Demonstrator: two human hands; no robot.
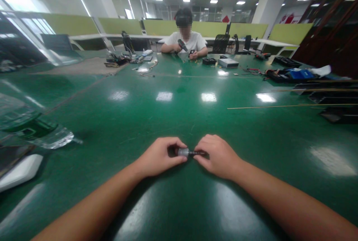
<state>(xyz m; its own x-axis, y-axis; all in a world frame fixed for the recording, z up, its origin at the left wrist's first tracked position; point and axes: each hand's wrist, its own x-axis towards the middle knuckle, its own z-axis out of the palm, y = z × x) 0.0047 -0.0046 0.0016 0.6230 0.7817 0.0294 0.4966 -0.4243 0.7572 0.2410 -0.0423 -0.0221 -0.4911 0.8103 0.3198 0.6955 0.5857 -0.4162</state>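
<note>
From my remote post I see the work down to one small piece, a silver-grey metal cylinder point(183, 152) in line with a thin dark rod point(199, 153), held low over the glossy green table point(173, 118), centred between the two forearms. I have the left hand point(179, 152) closed on the cylinder, thumb on the near side and fingers on the far side, and the right hand point(198, 153) pinching the rod, its fingertips just beside the cylinder's end. As far as I can judge, bringing the two parts into line is done: they appear to meet end to end. Whether they are locked together, or merely held against each other, I cannot tell, as the fingers hide much of both; so I would count the join as unconfirmed, and neither part as released. Nothing else lies just beside the hands. To the left I have a clear plastic bottle with a green label point(33, 125) on its side, near a white smooth-edged object point(24, 170); across the table, well apart, a person in a white T-shirt point(195, 40) holds a dark drill-like tool point(182, 45).
</note>
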